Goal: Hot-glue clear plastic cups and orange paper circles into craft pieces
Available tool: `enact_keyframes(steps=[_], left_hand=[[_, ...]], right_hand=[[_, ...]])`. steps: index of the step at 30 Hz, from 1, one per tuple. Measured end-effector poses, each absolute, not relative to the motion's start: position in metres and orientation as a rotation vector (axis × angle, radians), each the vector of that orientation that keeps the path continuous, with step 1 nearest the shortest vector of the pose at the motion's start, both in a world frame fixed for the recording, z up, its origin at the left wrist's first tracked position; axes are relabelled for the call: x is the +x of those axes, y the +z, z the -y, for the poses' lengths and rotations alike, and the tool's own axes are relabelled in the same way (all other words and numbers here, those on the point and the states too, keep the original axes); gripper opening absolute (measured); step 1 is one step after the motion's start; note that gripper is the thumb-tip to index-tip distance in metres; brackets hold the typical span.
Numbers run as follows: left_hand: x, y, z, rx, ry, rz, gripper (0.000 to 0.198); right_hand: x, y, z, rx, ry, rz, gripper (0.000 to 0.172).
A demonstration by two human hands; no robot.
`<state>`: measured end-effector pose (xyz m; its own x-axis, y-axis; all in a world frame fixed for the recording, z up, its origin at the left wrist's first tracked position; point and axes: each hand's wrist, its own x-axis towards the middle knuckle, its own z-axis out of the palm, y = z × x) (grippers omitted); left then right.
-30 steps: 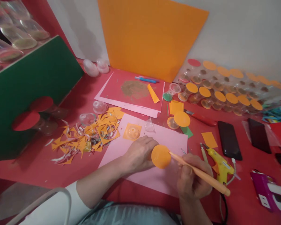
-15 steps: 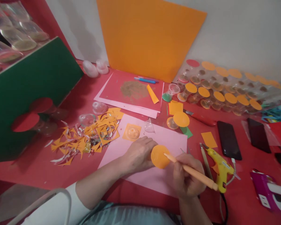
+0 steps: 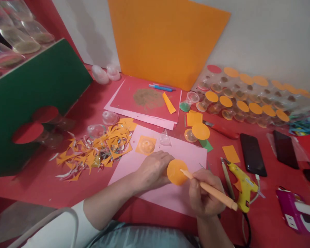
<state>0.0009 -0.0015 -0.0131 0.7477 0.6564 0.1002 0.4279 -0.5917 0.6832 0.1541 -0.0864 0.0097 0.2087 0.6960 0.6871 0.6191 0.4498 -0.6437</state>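
My left hand (image 3: 153,170) rests on a pink paper sheet (image 3: 170,196) and grips the left edge of an orange paper disc (image 3: 175,171). My right hand (image 3: 205,196) is closed around an orange wooden-handled tool (image 3: 212,191), held like a pen. Its tip touches the disc's right half. Both hands sit near the table's front edge.
A yellow glue gun (image 3: 241,182) lies right of my right hand, with two dark phones (image 3: 253,154) beyond. Orange paper scraps (image 3: 98,150) pile at the left. Rows of orange-capped clear cups (image 3: 245,100) line the back right. A green board (image 3: 33,100) stands left.
My right hand slid left with the tool, bringing its tip from the disc's right edge onto the disc. My left hand and the disc stayed put.
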Motion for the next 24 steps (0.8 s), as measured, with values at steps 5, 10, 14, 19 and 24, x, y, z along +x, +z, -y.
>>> enact_keyframes(steps=[5, 10, 14, 19, 24], left_hand=[[0.0, -0.0116, 0.0014, 2.277, 0.437, -0.82, 0.026], [-0.0004, -0.011, 0.0016, 2.26, 0.455, -0.802, 0.025], [0.0, -0.0092, 0.0017, 2.257, 0.465, -0.802, 0.023], [-0.0004, -0.0075, 0.0013, 2.248, 0.453, -0.8, 0.023], [-0.0004, -0.0094, 0.0019, 2.238, 0.467, -0.802, 0.022]], right_hand=[[0.156, 0.0082, 0.0875, -1.238, 0.069, 1.468, 0.011], [0.1558, 0.0079, 0.0876, -1.241, 0.056, 1.478, 0.01], [0.156, 0.0089, 0.0876, -1.234, 0.057, 1.48, 0.009], [0.1564, 0.0074, 0.0877, -1.231, 0.059, 1.477, 0.011], [0.1564, 0.0064, 0.0882, -1.239, 0.053, 1.474, 0.012]])
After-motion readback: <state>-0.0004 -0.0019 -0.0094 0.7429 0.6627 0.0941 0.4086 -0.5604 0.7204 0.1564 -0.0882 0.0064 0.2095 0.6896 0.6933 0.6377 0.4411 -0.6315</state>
